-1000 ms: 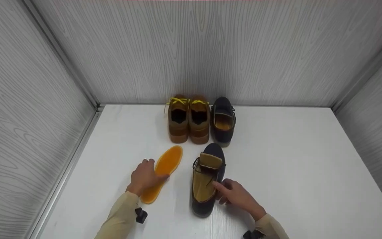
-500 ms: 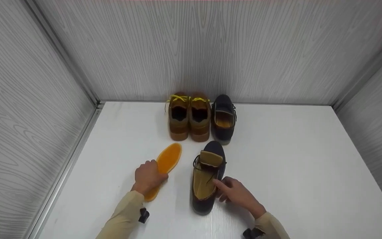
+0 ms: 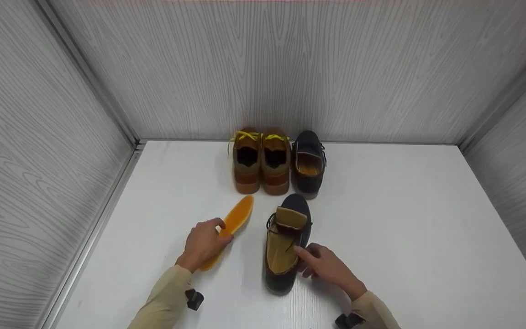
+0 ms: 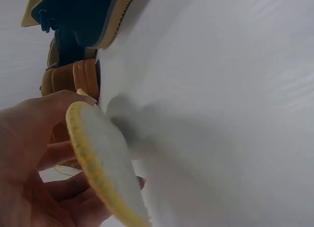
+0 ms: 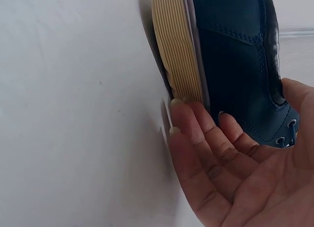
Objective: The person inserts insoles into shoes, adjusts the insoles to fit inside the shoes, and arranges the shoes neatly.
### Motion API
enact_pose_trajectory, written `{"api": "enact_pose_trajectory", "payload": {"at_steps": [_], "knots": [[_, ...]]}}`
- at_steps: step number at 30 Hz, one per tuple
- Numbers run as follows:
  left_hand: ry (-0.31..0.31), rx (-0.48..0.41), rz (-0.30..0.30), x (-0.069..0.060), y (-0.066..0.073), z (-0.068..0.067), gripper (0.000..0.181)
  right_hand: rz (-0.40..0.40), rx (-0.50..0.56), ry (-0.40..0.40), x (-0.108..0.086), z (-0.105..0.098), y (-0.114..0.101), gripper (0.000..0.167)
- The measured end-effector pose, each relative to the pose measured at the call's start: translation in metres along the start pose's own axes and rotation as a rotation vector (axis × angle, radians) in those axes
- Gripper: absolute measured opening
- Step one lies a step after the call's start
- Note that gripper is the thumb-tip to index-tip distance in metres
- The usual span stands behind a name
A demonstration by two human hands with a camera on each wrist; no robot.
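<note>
My left hand (image 3: 202, 242) grips an orange insole (image 3: 239, 215) around its middle, thumb on one edge and fingers on the other. The insole is tilted on its side; the left wrist view shows its pale underside and yellow stitched rim (image 4: 91, 160). To the right, a dark blue lace-up shoe (image 3: 279, 282) stands upright, toe pointing away, tongue folded up and tan inside showing. My right hand (image 3: 327, 266) pinches this shoe's right side: the thumb is over the collar, and the fingertips (image 5: 181, 109) touch the outer side by the ribbed sole.
A brown pair of shoes (image 3: 246, 180) with yellow laces stands at the back wall (image 3: 263, 68). Beside it is the matching dark blue shoe (image 3: 307, 183), just beyond the held shoe's toe. Grey side walls border the white surface (image 3: 395, 219).
My left hand has closed on the insole and turned it from flat to tilted on its side. The right hand and its shoe stay in place.
</note>
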State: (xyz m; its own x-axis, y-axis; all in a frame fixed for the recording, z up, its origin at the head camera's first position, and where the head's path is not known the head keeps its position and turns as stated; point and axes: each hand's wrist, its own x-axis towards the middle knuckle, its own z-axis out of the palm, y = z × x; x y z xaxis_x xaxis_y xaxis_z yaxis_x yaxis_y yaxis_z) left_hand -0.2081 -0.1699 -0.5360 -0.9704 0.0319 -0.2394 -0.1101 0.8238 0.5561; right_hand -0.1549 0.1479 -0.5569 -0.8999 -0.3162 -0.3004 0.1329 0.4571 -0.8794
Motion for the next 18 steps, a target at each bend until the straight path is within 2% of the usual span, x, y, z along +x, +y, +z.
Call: {"api": "enact_pose_trajectory", "payload": {"at_steps": [4, 8, 14, 18], "knots": [[-0.037, 0.0, 0.01, -0.0012, -0.0023, 0.004, 0.026, -0.001, 0.007, 0.012, -0.0009, 0.0014, 0.0006, 0.052], [-0.076, 0.054, -0.003, -0.0014, -0.0059, 0.0095, 0.028, 0.005, 0.02, 0.011, -0.0016, 0.0035, 0.0017, 0.051], [-0.132, 0.051, -0.011, 0.0011, -0.0015, 0.0077, 0.027, 0.01, 0.023, 0.015, -0.0012, 0.003, 0.0012, 0.052], [-0.144, 0.039, -0.005, 0.0024, 0.0007, 0.0053, 0.02, 0.008, 0.023, 0.015, -0.0009, 0.002, 0.0, 0.052]]}}
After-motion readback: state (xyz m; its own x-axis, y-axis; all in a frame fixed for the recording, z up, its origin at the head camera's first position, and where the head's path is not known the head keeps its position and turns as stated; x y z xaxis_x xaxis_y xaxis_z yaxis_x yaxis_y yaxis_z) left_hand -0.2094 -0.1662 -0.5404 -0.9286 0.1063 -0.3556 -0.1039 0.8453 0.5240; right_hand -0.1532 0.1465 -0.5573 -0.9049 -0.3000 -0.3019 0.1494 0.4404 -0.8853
